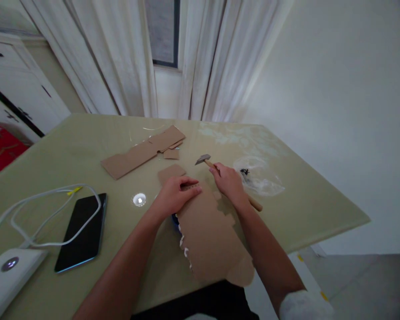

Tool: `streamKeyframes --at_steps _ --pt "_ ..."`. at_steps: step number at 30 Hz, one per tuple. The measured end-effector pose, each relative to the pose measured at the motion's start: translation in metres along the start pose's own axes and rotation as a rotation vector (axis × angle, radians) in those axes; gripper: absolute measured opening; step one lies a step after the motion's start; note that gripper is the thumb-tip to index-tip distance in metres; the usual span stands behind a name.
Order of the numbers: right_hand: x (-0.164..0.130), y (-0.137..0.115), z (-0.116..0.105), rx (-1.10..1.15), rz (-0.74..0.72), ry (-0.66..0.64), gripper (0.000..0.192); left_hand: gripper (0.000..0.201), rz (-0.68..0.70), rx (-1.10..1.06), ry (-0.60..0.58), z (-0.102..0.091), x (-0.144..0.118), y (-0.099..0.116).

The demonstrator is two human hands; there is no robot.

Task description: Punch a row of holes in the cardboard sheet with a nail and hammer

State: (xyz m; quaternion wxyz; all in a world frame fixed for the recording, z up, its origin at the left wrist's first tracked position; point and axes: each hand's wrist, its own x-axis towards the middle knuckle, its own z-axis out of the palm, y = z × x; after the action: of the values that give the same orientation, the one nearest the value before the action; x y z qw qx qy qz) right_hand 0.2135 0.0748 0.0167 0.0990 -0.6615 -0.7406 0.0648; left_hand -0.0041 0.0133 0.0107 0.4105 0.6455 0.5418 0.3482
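A hammer [204, 160] with a wooden handle is gripped in my right hand [231, 183], its metal head held up beyond the fingers to the left. My left hand [177, 193] is closed at the far end of a brown cardboard piece [213, 235], thumb and fingers at its top edge. A row of small dark dots shows in the cardboard near those fingertips; whether a nail is between them I cannot make out. Something blue [175, 220], mostly hidden, lies under the cardboard's left side. That side has a ragged, white-flecked edge.
More cardboard strips [143, 151] lie at the far left of the table [120, 240]. A clear plastic bag [262, 175] with small black pieces [244, 171] is right of the hammer. A phone [83, 233], white cable [50, 243] and white power strip [15, 278] sit at left.
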Motion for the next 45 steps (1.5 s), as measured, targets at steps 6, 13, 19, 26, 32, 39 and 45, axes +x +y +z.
streamKeyframes --at_steps 6,13,19,26,32,39,45 --pt "-0.01 0.006 0.015 -0.038 -0.058 -0.05 0.039 0.044 -0.052 -0.028 0.032 -0.001 -0.001 -0.002" --pt "-0.011 0.02 0.023 -0.083 -0.04 -0.084 0.036 0.049 -0.158 -0.043 0.128 -0.012 0.0 -0.009" --pt "-0.01 0.021 0.025 -0.058 -0.027 -0.091 0.036 0.062 -0.195 -0.037 0.198 -0.014 0.0 -0.01" --pt "-0.01 0.023 0.029 -0.044 -0.018 -0.09 0.034 0.061 -0.213 -0.06 0.265 -0.015 0.0 -0.007" --pt "-0.01 0.021 0.028 -0.024 0.004 -0.09 0.035 0.062 -0.201 -0.051 0.266 -0.016 -0.001 -0.007" --pt "-0.01 0.022 0.025 0.002 0.015 -0.101 0.033 0.062 -0.203 0.092 0.219 -0.015 0.0 -0.01" --pt "-0.011 0.023 0.024 -0.006 -0.012 -0.095 0.024 0.062 -0.199 0.079 0.168 -0.019 -0.002 -0.009"
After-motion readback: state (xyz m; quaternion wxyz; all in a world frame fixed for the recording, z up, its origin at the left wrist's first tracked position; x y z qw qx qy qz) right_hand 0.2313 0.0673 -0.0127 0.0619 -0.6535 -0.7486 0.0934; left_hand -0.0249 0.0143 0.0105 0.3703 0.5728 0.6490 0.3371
